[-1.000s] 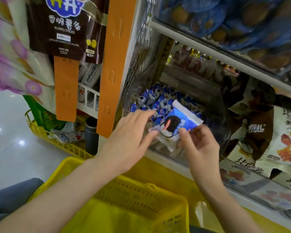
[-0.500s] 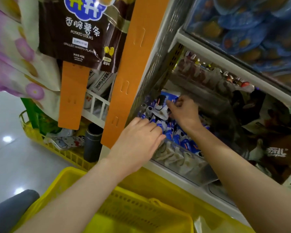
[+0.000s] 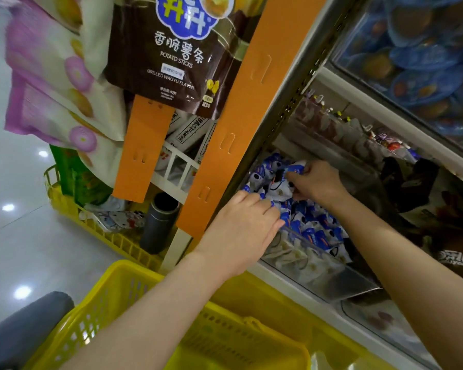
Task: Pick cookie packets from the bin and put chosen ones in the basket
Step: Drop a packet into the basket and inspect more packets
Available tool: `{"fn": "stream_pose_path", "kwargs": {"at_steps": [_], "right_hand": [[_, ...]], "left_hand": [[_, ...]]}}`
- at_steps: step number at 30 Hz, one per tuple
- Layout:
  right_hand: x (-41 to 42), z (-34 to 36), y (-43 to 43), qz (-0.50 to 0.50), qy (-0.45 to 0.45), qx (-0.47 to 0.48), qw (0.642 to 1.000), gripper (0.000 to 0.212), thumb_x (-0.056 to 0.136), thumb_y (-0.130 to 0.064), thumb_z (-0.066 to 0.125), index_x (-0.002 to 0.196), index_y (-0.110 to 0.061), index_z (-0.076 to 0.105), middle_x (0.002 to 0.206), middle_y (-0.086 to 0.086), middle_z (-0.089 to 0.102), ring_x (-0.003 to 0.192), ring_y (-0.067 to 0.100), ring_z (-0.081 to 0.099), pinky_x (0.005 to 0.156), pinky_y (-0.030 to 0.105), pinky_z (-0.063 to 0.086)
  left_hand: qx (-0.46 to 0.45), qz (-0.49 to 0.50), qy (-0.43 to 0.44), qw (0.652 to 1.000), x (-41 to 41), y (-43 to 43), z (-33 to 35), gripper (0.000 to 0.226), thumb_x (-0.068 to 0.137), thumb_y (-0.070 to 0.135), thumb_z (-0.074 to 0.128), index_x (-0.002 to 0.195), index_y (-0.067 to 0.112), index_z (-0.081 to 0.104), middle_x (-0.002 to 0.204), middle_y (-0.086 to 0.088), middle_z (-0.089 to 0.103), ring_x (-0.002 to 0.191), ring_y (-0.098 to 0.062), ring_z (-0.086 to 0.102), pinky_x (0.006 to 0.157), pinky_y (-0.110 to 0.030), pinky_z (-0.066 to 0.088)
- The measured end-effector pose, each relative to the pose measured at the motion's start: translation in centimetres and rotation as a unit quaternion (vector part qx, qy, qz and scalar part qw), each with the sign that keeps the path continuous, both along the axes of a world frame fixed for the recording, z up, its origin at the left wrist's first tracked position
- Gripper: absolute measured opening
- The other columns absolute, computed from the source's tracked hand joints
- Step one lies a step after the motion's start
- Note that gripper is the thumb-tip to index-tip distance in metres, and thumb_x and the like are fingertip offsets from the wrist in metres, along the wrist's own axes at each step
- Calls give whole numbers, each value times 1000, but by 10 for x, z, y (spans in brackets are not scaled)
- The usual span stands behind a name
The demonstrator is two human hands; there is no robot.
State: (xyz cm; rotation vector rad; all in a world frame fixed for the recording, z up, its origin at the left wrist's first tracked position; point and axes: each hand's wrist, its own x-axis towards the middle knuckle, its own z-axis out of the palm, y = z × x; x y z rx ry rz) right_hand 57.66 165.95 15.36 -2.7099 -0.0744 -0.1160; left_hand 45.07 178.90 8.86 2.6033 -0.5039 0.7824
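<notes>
Basket (image 3: 110, 292) – yellow plastic, matt, perforated; bin (image 3: 321, 276) – clear glossy plastic; cookie pkts (image 3: 314, 228) glossy film.

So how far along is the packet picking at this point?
Done: nothing that shows; the visible part of the yellow basket holds no packets. In hand: both hands are in the clear bin; the right hand pinches one blue-and-white cookie packet, and the left hand rests on the pile. Left: lifting chosen packets out and putting them in the basket.
</notes>
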Motion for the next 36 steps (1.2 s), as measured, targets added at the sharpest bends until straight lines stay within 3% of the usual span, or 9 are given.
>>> {"fn": "stream_pose_path", "kwargs": {"at_steps": [3,7,9,14,16,19,23,28,36], "right_hand": [[7,-4,13,-4,8,12,1000,36,87,-27,61,57,-12,49,32,-4,52,30,-1,51,30,9,34],[16,-8,26,23,18,18,999,31,89,-26,60,63,-11,51,67,10,65,55,15,64,57,26,54],[20,-7,23,3,57,26,998,28,88,-23,60,66,-10,50,71,11,65,51,15,64,56,27,55],[28,0,13,-18,122,-61,990,26,88,-25,60,68,-9,55,39,-3,59,33,2,56,30,10,35],[28,-4,19,9,96,-97,991,25,88,-25,62,71,-7,59,54,2,68,48,6,63,43,11,44],[23,-12,25,66,32,-106,992,37,86,-27,64,116,-7,52,106,13,63,91,24,63,70,24,45],[16,-14,16,159,31,-35,986,35,89,-27,59,121,-14,53,106,4,55,78,12,52,58,11,39],[19,0,-3,204,140,-21,969,39,86,-16,63,125,-15,54,123,12,57,104,21,60,85,24,46],[29,-19,3,174,104,-25,979,43,90,-22,58,128,-5,51,120,18,57,111,29,55,98,43,45]], "left_hand": [[-5,3,-14,1000,1,-1,-1,37,95,29,30,88,16,64,82,1,66,78,-18,58,83,-35,46],[-5,-1,-20,1000,2,0,-2,37,95,28,31,89,17,65,82,1,66,78,-17,58,81,-34,46],[-8,-6,-17,1000,3,0,-3,37,96,29,30,91,17,65,84,1,66,79,-17,58,82,-35,45],[-9,0,-24,1000,3,0,-3,36,95,28,31,88,17,65,81,2,66,77,-17,59,81,-33,46],[-10,-2,-23,1000,3,-1,-2,36,95,28,32,88,16,65,81,1,66,78,-17,59,81,-33,46],[-17,-9,-15,1000,1,0,-2,35,95,28,32,92,16,65,85,0,66,81,-18,59,83,-34,46],[-33,-7,-8,999,-1,-1,0,28,93,26,37,96,15,62,91,0,65,87,-19,59,86,-36,46],[-44,13,-23,999,-3,-1,-1,21,91,22,45,95,14,65,87,0,66,82,-19,61,80,-34,48],[-23,8,-3,1000,-3,2,-1,30,94,23,35,94,17,64,87,3,66,83,-16,59,85,-27,33]]}}
